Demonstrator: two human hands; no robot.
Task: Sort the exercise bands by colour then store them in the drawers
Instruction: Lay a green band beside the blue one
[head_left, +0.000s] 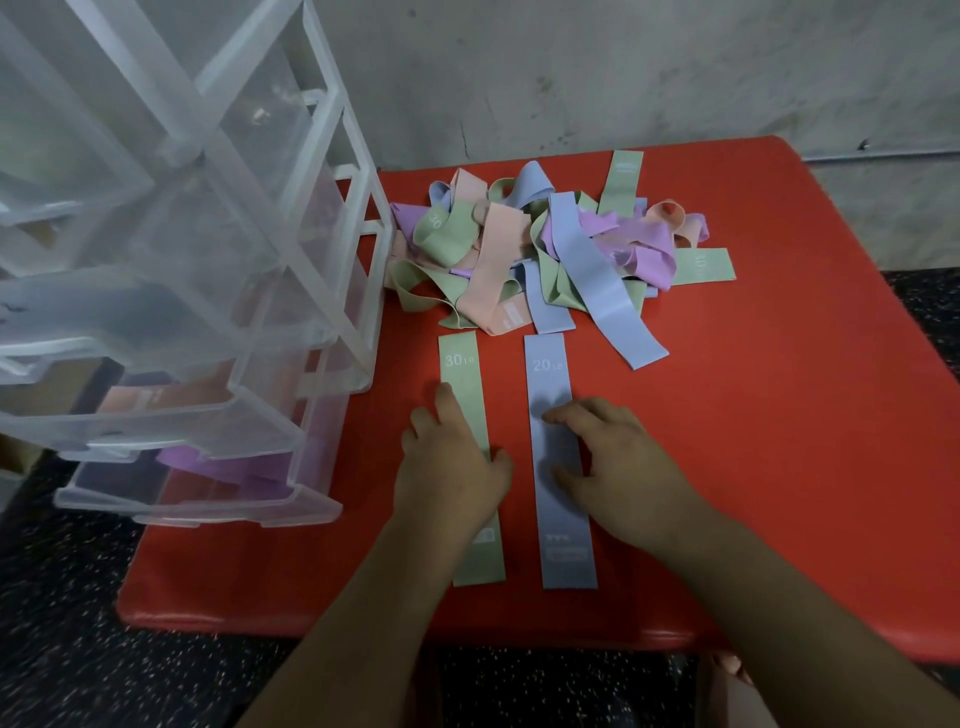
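Tangled band pile (550, 260) beside drawers (171, 415)

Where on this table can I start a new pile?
The red table is barest right of the blue band, out to its edge. A narrow strip runs between the green band and blue band. Crowded at the back, where the tangled pile meets the drawer unit.

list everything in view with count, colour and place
flat green band: one, green, marked 30 LB, table front
flat blue band: one, blue, marked 20 LB, right of the green
band pile: count unclear, green, pink, blue, purple, tangled at table back
drawer unit: one, clear plastic, table's left
pink bands: count unclear, pink, in a drawer
purple bands: count unclear, purple, drawer below
table: one, red
hands: two, left hand on the green band, right hand on the blue
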